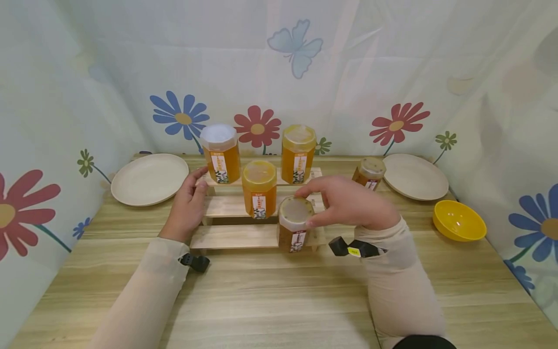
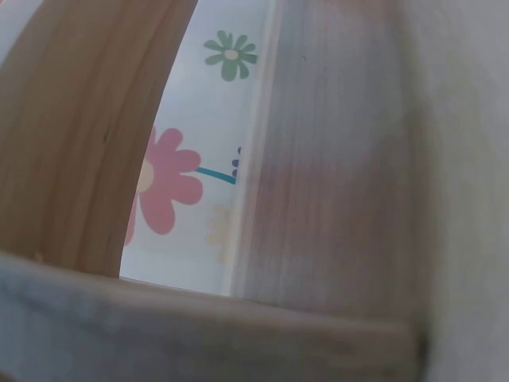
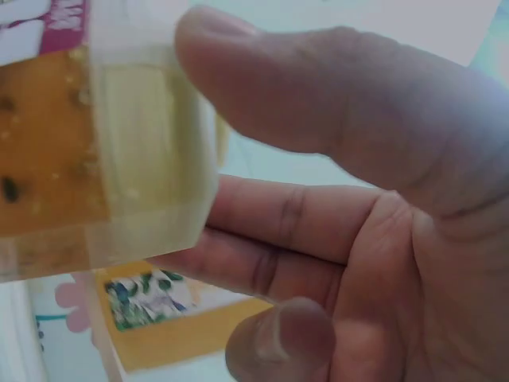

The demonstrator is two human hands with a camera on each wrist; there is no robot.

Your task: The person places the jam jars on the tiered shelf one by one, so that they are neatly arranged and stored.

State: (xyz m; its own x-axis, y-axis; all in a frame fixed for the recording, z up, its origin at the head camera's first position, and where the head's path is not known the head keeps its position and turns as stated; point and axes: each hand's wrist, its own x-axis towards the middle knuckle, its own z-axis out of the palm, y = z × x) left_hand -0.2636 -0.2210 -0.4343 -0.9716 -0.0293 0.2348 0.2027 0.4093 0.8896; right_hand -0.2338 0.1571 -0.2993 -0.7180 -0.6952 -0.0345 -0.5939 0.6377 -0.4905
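Note:
A three-step wooden rack (image 1: 231, 236) stands on the table. My left hand (image 1: 185, 206) holds its left end, thumb and fingers at the top step beside a white-lidded honey-coloured jar (image 1: 224, 165). In the left wrist view, the rack's wooden slats (image 2: 87, 135) fill much of the picture. My right hand (image 1: 348, 201) grips a jar of orange-brown jam with dark seeds (image 1: 293, 232) by its lid, at the right of the lowest step. In the right wrist view, the thumb lies against one side of this jar (image 3: 48, 159), other fingers behind it.
Another amber jar (image 1: 298, 162) stands on the top step and one (image 1: 260, 194) on the middle step. A smaller dark jar (image 1: 369, 173) stands right of the rack. Beige plates (image 1: 150, 179) (image 1: 416, 177) lie at both sides; a yellow bowl (image 1: 459, 221) sits far right.

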